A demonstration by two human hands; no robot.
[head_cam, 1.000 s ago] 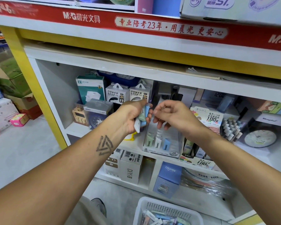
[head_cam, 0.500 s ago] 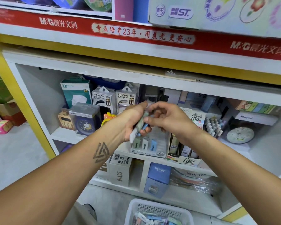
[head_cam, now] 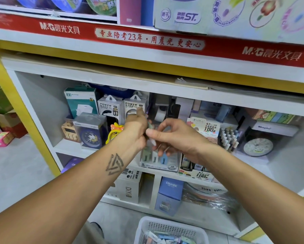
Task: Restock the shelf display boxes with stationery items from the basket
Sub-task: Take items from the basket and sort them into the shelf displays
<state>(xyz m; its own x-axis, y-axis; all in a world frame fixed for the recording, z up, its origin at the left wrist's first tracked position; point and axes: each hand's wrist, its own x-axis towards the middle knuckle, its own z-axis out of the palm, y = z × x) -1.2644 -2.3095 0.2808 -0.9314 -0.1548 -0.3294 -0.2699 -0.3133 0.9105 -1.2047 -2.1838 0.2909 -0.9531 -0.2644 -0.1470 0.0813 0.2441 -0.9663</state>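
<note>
Left hand: the left hand (head_cam: 136, 128) is curled round a small bunch of stationery items (head_cam: 149, 126), held up in front of the middle shelf; only a pale green sliver and a white tip show past the knuckles.
Right hand: the right hand (head_cam: 176, 136) meets the bunch from the right, thumb and fingers pinching one piece at its lower white end; blur hides exactly how much it grips.
Key relation: the display box (head_cam: 159, 160) lies straight below both hands, at the front edge of the middle shelf (head_cam: 74, 147). The right hand is the nearer one to it.
Long axis: the held pieces run roughly upright, tilted a little, much like the pieces already standing in the box.
Next move, as I judge it: draw one piece free and lower it end-first into an open slot.
Look of the items: small, slim, pastel green, blue and white; they seem light and rigid.
Box: partly filled, a "2B" mark on its front wall.
Basket: the white basket (head_cam: 167, 226) sits on the floor below, well apart, with more of the same inside.
</note>
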